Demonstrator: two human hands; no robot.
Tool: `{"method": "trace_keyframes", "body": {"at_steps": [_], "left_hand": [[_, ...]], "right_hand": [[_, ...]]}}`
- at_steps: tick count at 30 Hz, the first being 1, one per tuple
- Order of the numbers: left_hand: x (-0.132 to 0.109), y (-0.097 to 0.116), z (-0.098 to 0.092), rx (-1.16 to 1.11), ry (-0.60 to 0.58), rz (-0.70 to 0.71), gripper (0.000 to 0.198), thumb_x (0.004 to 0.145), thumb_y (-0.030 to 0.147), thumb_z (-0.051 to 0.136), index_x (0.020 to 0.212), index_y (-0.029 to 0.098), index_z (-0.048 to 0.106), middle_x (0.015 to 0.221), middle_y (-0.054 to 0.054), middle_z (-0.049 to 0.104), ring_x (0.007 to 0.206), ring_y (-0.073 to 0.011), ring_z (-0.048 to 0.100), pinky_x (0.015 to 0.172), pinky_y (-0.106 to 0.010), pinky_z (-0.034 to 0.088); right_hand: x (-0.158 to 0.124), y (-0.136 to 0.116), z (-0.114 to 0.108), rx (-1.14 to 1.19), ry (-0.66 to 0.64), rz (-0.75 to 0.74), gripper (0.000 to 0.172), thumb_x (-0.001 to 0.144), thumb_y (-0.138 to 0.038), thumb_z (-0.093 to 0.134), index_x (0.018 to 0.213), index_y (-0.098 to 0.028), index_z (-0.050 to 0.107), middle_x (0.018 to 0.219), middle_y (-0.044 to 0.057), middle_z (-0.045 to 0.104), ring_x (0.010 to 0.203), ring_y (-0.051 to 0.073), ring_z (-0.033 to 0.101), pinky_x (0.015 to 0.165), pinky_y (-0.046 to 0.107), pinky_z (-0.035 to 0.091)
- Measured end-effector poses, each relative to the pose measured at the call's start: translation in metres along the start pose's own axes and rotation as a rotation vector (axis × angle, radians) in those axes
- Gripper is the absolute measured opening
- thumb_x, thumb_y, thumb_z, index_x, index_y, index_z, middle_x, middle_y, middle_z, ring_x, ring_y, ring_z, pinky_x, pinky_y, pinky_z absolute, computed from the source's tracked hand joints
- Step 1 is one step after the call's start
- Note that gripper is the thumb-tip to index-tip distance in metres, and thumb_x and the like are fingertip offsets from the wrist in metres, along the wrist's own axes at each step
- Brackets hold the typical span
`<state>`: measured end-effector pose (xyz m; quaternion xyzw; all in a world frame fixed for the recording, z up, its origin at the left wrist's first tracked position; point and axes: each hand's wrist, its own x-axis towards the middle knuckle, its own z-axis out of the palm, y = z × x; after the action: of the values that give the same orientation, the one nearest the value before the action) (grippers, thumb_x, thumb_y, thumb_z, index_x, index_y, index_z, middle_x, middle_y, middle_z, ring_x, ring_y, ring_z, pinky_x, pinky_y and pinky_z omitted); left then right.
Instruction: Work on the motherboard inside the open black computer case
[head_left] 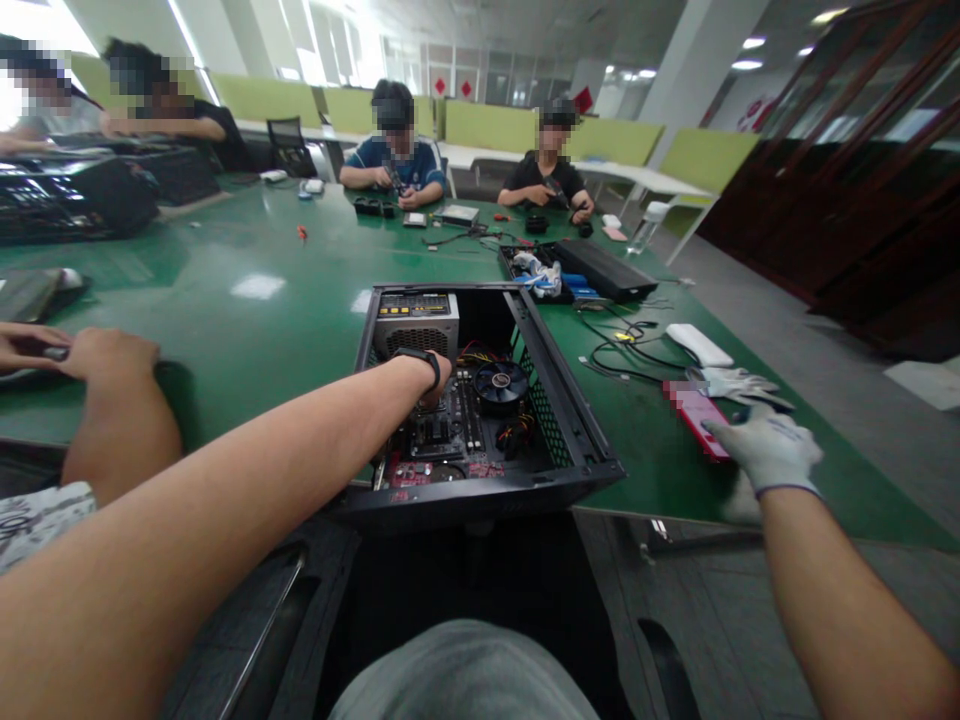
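Reaching into the case (487, 491), the left hand (437, 380) hid its fingers, while the gloved right hand (778, 450) poked its thumb at the red box (691, 410), other fingers unclear.

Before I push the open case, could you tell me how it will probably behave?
The case should stay stiff, judging by its straight, boxy walls. It may feel heavier at the far left, where the power supply sits. Lying on a broad side, it seems unlikely to roll.
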<state>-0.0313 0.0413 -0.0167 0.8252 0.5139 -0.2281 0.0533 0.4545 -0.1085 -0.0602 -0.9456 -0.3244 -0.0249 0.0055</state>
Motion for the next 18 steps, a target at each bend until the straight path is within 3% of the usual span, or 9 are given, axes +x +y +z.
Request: {"method": "trace_keyframes", "body": {"at_steps": [5,11,18], "left_hand": [[0.007,-0.005,0.003,0.044,-0.038,0.064,0.058,0.058,0.069,0.068,0.083,0.017,0.074,0.063,-0.001,0.071,0.113,-0.0283,0.05,0.1,-0.034,0.034],[0.014,-0.008,0.007,0.069,-0.018,0.069,0.058,0.055,0.068,0.068,0.086,0.019,0.075,0.069,-0.001,0.074,0.111,-0.0288,0.054,0.098,-0.035,0.036],[0.016,-0.009,0.008,0.04,-0.036,0.073,0.055,0.054,0.066,0.07,0.084,0.02,0.075,0.069,-0.001,0.074,0.111,-0.0282,0.054,0.098,-0.034,0.037]], "right_hand": [[-0.006,-0.003,-0.005,-0.005,-0.017,-0.029,0.091,0.077,-0.07,0.046,0.14,-0.004,0.046,0.134,0.032,0.048,0.12,0.044,0.047,0.083,0.049,0.036],[-0.01,0.0,-0.007,0.003,0.002,-0.091,0.1,0.075,-0.077,0.043,0.139,-0.001,0.047,0.127,0.035,0.052,0.116,0.044,0.051,0.075,0.048,0.036],[-0.003,0.004,-0.01,0.032,0.153,-0.258,0.084,0.088,-0.067,0.035,0.128,0.003,0.056,0.112,0.037,0.056,0.103,0.041,0.059,0.068,0.049,0.04]]}}
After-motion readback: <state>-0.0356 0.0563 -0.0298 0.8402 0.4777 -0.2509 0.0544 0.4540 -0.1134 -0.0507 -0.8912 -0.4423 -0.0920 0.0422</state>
